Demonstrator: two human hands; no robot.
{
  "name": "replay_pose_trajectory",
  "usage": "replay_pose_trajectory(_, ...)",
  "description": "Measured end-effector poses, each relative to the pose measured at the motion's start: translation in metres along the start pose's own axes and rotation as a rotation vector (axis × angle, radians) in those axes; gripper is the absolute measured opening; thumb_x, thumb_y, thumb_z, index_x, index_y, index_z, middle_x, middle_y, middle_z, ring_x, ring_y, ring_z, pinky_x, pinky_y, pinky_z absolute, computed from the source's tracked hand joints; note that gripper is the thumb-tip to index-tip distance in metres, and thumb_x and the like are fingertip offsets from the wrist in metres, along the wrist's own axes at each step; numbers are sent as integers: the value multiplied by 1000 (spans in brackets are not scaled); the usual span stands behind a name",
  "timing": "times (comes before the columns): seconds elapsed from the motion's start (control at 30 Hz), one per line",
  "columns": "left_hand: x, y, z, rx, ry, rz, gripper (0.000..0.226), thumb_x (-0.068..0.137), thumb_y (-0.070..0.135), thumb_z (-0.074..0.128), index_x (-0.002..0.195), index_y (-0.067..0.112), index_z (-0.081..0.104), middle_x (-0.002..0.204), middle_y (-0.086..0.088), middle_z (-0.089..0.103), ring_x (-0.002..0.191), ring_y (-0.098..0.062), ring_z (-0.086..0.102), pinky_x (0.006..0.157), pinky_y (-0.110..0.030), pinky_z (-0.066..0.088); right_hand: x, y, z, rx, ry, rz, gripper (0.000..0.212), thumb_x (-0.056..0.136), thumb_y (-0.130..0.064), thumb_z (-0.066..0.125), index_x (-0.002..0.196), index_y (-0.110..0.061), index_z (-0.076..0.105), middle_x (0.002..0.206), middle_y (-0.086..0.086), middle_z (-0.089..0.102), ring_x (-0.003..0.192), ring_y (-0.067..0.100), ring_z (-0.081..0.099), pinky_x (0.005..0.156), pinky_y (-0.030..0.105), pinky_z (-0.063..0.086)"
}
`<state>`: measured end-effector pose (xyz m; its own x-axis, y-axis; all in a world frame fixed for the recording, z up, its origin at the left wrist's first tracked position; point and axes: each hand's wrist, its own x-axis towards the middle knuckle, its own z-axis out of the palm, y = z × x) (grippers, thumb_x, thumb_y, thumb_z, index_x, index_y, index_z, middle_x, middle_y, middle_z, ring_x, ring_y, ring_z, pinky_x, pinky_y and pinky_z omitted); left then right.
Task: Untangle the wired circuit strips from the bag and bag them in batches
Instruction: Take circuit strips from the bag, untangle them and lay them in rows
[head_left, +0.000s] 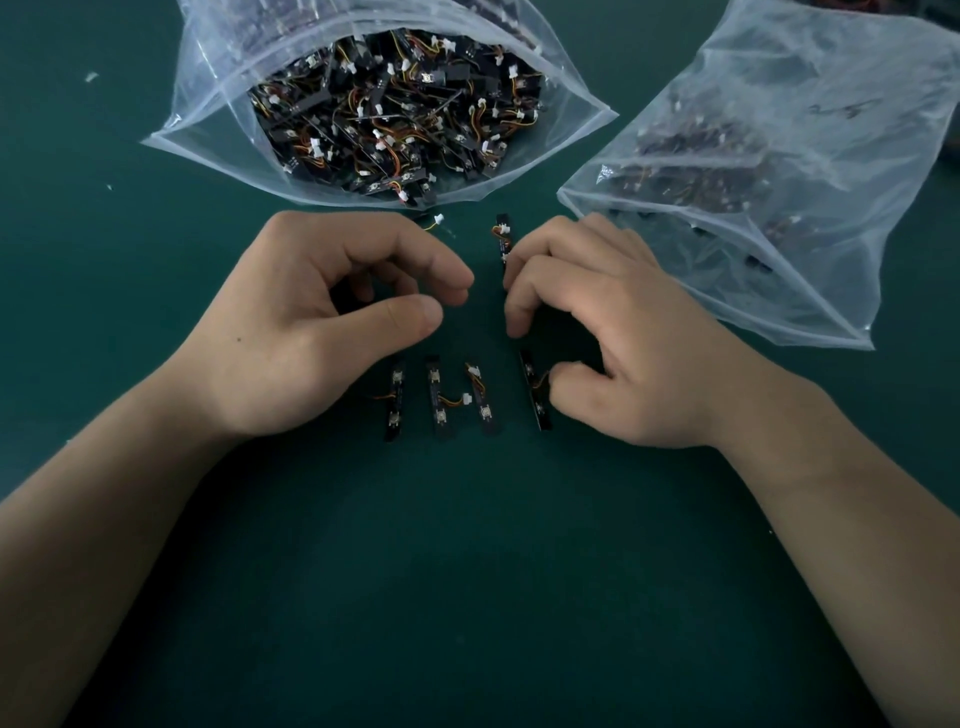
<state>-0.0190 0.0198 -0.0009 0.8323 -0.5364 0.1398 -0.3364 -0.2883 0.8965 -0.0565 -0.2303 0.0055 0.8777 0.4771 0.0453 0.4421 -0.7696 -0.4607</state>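
An open clear bag (208, 104) at the back centre holds a tangled heap of black circuit strips (395, 114) with orange and yellow wires. My left hand (322, 322) hovers in front of it with curled fingers. A white connector on a yellow wire (438, 220) pokes out behind its fingers, and what the palm holds is hidden. The fingertips of my right hand (602, 332) pinch an upright strip (502, 233), while its thumb touches the rightmost strip (531, 382) of a row. Three other strips (439, 400) lie side by side in that row, near my wrists.
A second clear bag (810, 171) lies at the right, with dark strips dimly visible through its plastic. Small white scraps (91, 77) lie on the green mat (467, 571) at the far left. Both forearms reach in from the bottom corners.
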Motion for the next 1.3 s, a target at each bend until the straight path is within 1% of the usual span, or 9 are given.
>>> replay_pose_trajectory(0.2,0,-2,0,-3,7,0,19,90,17,69,104,26,77,93,11,77,77,-8,62,71,-16,47,-3,2,-2,30,-30,-21,33,75,-46,65,102,-28,59,123,-10,50,117,15,44,103,39,35)
replay_pose_trajectory(0.47,-1,-2,-1,-9,-7,-1,19,90,16,68,104,26,77,91,14,76,78,-7,63,72,-15,46,-2,7,2,8,58,-16,17,73,-30,57,89,-24,59,120,-7,52,115,15,43,106,39,32)
replay_pose_trajectory(0.57,-1,-2,-1,-24,-4,-8,20,90,16,69,104,27,77,94,10,77,79,-10,63,72,-18,48,-2,8,4,59,186,18,19,80,-31,60,96,-20,61,118,-3,53,113,19,45,107,41,33)
replay_pose_trajectory(0.73,-1,-3,0,-17,-3,-9,19,90,16,69,104,26,77,93,11,77,77,-6,61,71,-15,45,0,8,8,-7,207,58,35,96,-45,54,120,-22,65,144,-3,47,134,16,40,115,39,26)
replay_pose_trajectory(0.8,-1,-2,0,-8,-1,-5,19,90,16,69,104,26,77,91,13,76,75,-3,60,70,-13,44,0,7,8,-22,202,34,33,99,-44,52,117,-22,68,137,-3,53,132,17,44,114,41,28)
replay_pose_trajectory(0.93,0,-2,-1,-9,1,-5,19,90,17,69,104,26,77,94,11,77,77,-5,61,71,-16,46,-1,7,3,40,179,-24,19,90,-38,59,93,-23,69,103,-7,58,102,17,54,101,43,38)
replay_pose_trajectory(1.0,0,-2,-1,-15,1,-9,19,90,17,69,104,26,77,95,9,78,78,-8,62,72,-18,47,-2,7,1,44,99,-38,8,80,-31,63,86,-25,63,102,-7,56,99,17,51,100,42,38)
replay_pose_trajectory(1.1,0,-2,0,-13,1,-8,19,90,17,68,104,26,77,97,7,78,79,-12,63,72,-21,49,-1,7,2,20,68,-28,10,73,-23,57,82,-27,56,103,-7,53,100,17,48,100,37,36)
replay_pose_trajectory(1.3,-1,-1,0,-26,-1,-18,19,89,15,68,102,26,77,90,12,76,77,-10,62,71,-16,46,2,9,6,56,200,40,20,71,-12,52,89,-20,58,108,-3,54,103,20,47,101,41,37)
